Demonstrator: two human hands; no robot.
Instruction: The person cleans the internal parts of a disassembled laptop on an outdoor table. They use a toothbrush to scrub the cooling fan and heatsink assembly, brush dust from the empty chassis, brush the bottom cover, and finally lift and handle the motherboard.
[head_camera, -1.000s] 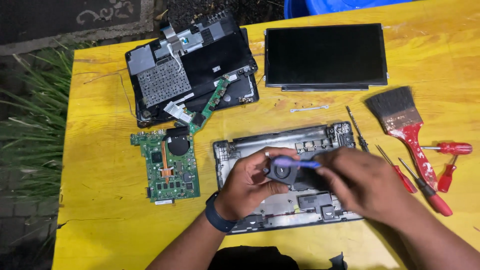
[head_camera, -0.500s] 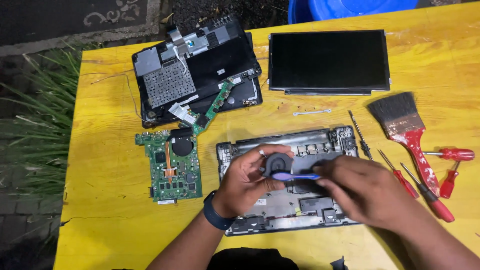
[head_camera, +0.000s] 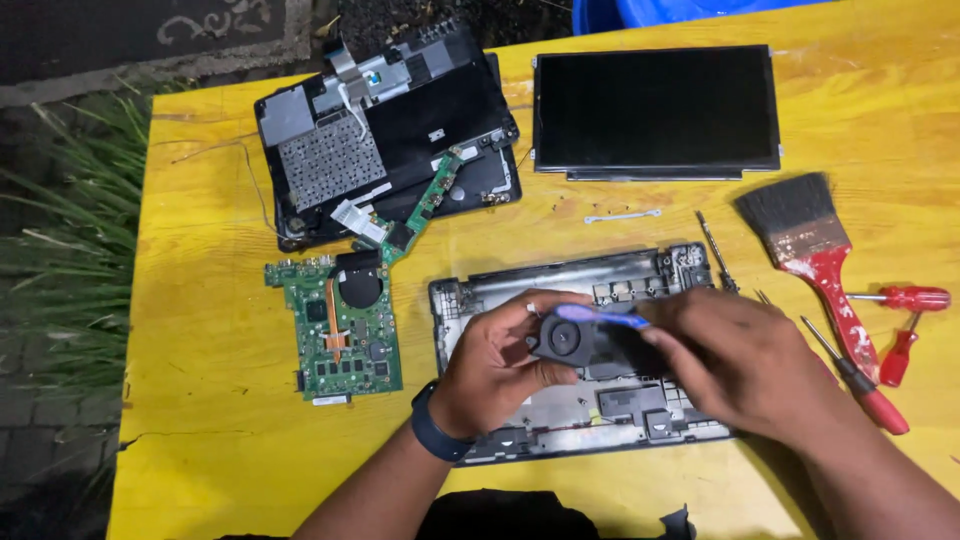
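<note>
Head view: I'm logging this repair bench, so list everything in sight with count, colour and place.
table: one, yellow, under everything
screen panel: one, black, top right
keyboard cover: one, black, top left
small board: one, green, on the cover's lower edge
mainboard: one, green, left of centre
laptop base: one, grey, centre
fan: one, black, held over the base
blue tool: one, across the fan
brush: one, red handle, right
screwdrivers: several, red handles, right edge
left hand: holds the fan
right hand: holds the blue tool

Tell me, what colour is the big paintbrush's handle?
Red, with whitish worn patches, on the paintbrush lying right of the hands. The head view shows it.
</note>
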